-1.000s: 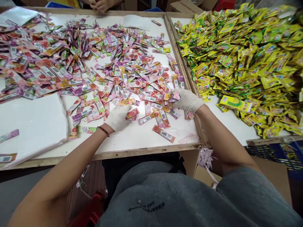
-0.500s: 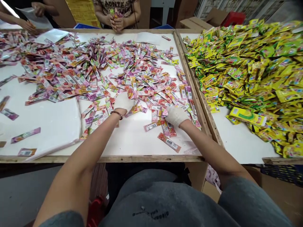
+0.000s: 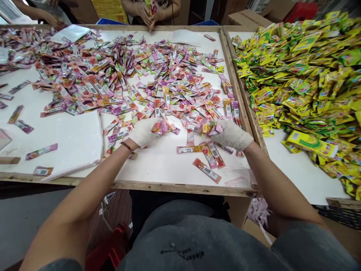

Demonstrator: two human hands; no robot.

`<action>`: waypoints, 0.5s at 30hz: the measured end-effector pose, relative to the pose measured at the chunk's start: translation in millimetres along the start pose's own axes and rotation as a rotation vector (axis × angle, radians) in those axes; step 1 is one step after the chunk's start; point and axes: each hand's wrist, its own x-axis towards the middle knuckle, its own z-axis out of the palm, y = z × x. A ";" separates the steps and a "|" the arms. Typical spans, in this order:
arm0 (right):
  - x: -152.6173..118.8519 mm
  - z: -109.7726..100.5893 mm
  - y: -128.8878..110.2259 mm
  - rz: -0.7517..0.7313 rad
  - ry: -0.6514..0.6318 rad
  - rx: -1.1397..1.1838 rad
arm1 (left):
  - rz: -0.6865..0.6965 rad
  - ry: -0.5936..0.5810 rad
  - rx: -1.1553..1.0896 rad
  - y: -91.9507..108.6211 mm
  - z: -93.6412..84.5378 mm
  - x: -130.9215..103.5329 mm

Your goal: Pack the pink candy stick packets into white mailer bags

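My left hand [image 3: 145, 132], in a white glove with a beaded bracelet at the wrist, is closed around a few candy sachets [image 3: 163, 127], their ends showing at its fingertips. To the right, my right hand [image 3: 232, 134], also gloved, grips a small bunch of sachets [image 3: 208, 128] pointing left. The two hands are apart, both just over the white table [image 3: 166, 165]. Behind them spreads a big loose heap of pink, purple and orange stick sachets [image 3: 93, 86]. Several loose sachets [image 3: 207, 170] lie below my right hand.
A stack of clear plastic bags [image 3: 76, 143] lies at the left. Beyond a wooden divider [image 3: 242, 90] is a large heap of yellow packets [image 3: 304, 82]. Across the table, one person's hands [image 3: 152, 15] hold sachets; another person's hand [image 3: 50, 19] is at the far left.
My right hand has moved right and lifted with a bunch of sachets. My left hand is slightly lower and further left, sachets at its fingertips. The camera view has shifted a little.
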 end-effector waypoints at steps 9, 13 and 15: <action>106.1 48.7 -91.8 0.071 -0.109 -0.093 | 0.162 -0.006 0.261 59.7 47.8 -37.6; 115.9 74.6 -100.1 0.052 -0.261 -0.314 | 0.176 -0.028 0.181 64.0 57.0 -69.2; 110.1 79.8 -98.3 0.009 -0.285 -0.382 | 0.077 -0.066 0.103 58.3 55.9 -80.9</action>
